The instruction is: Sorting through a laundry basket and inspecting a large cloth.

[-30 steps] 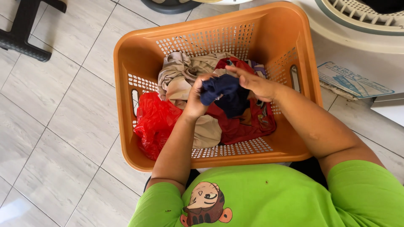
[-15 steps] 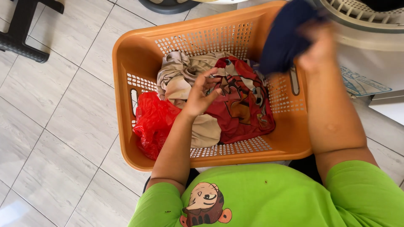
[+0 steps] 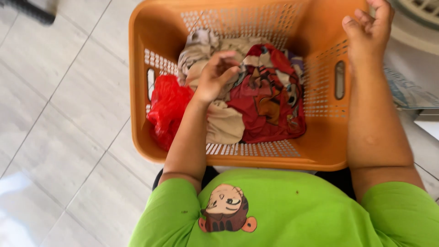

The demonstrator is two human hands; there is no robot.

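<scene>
**Left grip in the laundry, right grip empty above the basket wall**

Left hand (image 3: 215,77) lowered into the orange basket (image 3: 320,155), fingers (image 3: 227,73) curled together on the pile of clothes (image 3: 256,96); not clear whether any cloth was really pinched. Directly under this grip, beige cloth (image 3: 224,126). Just to its right side, a red patterned garment (image 3: 270,105), touching the fingertips. To its left and a little lower, a red plastic bag (image 3: 167,107), pressed against the basket wall. Right hand (image 3: 368,29) raised over the far right corner of the basket, grip loosely apart, holding nothing. Beyond that hand, a white round appliance (image 3: 411,20). Under the basket, pale floor tiles (image 3: 59,114).
</scene>
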